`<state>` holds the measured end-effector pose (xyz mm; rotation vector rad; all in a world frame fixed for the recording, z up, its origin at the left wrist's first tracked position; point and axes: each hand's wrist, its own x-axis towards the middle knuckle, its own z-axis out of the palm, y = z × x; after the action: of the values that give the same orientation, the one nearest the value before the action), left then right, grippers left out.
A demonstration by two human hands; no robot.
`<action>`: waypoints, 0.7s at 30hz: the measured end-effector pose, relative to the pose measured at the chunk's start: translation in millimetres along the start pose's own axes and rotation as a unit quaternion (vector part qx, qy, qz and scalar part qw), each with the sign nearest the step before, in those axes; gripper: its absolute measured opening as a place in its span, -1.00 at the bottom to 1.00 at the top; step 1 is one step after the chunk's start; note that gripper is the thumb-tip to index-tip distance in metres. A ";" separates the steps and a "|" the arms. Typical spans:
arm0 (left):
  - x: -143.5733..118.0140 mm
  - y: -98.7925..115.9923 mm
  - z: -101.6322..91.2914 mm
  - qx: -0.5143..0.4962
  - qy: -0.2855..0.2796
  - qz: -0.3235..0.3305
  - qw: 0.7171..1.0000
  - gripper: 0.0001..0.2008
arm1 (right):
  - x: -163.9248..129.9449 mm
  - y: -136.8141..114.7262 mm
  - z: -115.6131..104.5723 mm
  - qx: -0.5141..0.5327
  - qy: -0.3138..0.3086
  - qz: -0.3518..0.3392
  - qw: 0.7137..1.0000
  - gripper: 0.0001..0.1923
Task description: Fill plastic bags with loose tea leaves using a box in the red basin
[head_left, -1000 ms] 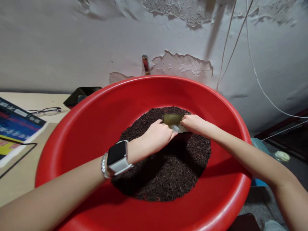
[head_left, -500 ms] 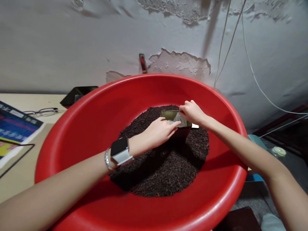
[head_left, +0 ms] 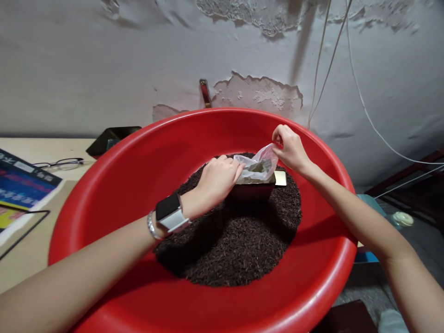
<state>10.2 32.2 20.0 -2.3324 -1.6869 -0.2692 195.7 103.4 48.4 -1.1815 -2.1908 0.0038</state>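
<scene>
A dark rectangular tin (head_left: 252,192) stands on a heap of dark dried leaves, like loose tea (head_left: 239,259), inside a big red plastic basin (head_left: 114,203). Out of the tin's mouth rises a thin clear plastic bag (head_left: 258,169), its upper edges pulled up. My left hand (head_left: 219,179), with a watch on its wrist, is closed on the bag's left edge. At the right corner, my right hand (head_left: 289,149) pinches the bag between thumb and fingers. A pale flap, perhaps the tin's lid (head_left: 280,178), shows at the tin's right side.
On the table (head_left: 78,143) at left lie eyeglasses (head_left: 67,162), a dark tray (head_left: 113,137) and a blue printed packet (head_left: 24,178). Behind the basin is a peeling wall (head_left: 86,64) with hanging cords (head_left: 321,69). A small white round item (head_left: 403,218) sits low at right.
The bag, earlier bunched down in the tin, now stands up and spread above its rim. My right hand has moved up and right with it; my left hand shifted left onto its edge.
</scene>
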 end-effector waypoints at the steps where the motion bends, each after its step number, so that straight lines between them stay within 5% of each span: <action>1: 1.5 -2.4 -0.2 -0.010 0.004 -0.018 1.000 -0.61 | -1.3 -4.7 -2.3 -0.018 -0.017 -0.050 0.998 -0.87; 4: 5.7 -12.7 1.6 -0.068 -0.001 -0.066 0.996 -0.72 | -7.7 -17.4 -3.3 -0.070 -0.157 -0.172 0.970 -0.82; 6: 8.0 -21.0 3.1 -0.107 -0.011 -0.082 0.991 -0.81 | -13.1 -21.3 -1.3 -0.131 -0.229 -0.176 0.948 -0.83; 14: 13.1 -39.4 -3.5 -0.197 -0.104 -0.033 0.974 -0.56 | -19.8 -12.8 -4.7 -0.233 -0.268 -0.042 0.934 -0.29; 21: 19.8 -53.7 9.8 -0.345 -0.240 -0.029 0.907 -0.29 | -13.6 -6.6 -5.9 -0.120 -0.366 -0.054 0.921 -0.35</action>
<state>-34.6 69.1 21.5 -3.0582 -2.1566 -0.3739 199.2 87.6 47.8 -1.3334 -2.9806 0.1599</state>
